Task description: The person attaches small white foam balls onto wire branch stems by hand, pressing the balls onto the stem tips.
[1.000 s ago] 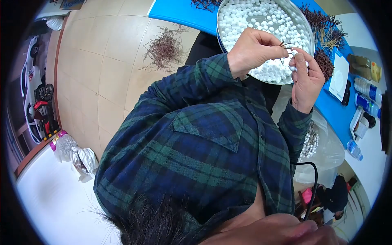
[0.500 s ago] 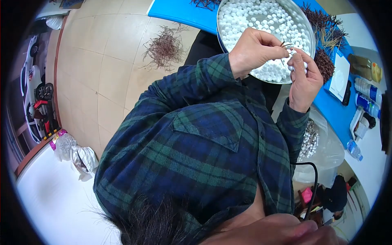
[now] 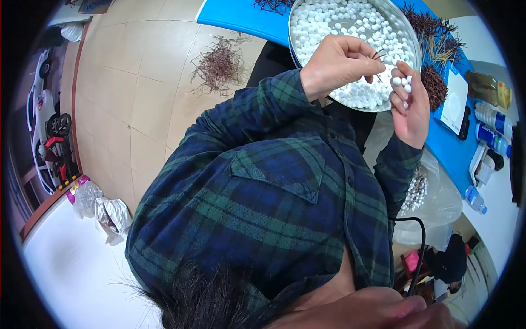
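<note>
Holding white balls [image 3: 404, 81], the right hand [image 3: 413, 109] curls loosely — left hand [image 3: 338, 63] pinching stems [image 3: 376, 55].

Beige tiled flr [image 3: 142, 71]; blue tbl [image 3: 235, 15] alongside; white surface [image 3: 71, 252] lower L, poss. another tbl.

Two hands [image 3: 342, 64] [image 3: 412, 104], one basin [image 3: 411, 34], three bottles [image 3: 475, 200]

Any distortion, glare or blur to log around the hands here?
Head view: strong wide-angle distortion, black corners, the brown strip at left bowed; head view: white balls below the left hand look nearly washed out; head view: that hand and the right hand look fairly sharp, but the thin dark stem is too small to read clearly.
</note>
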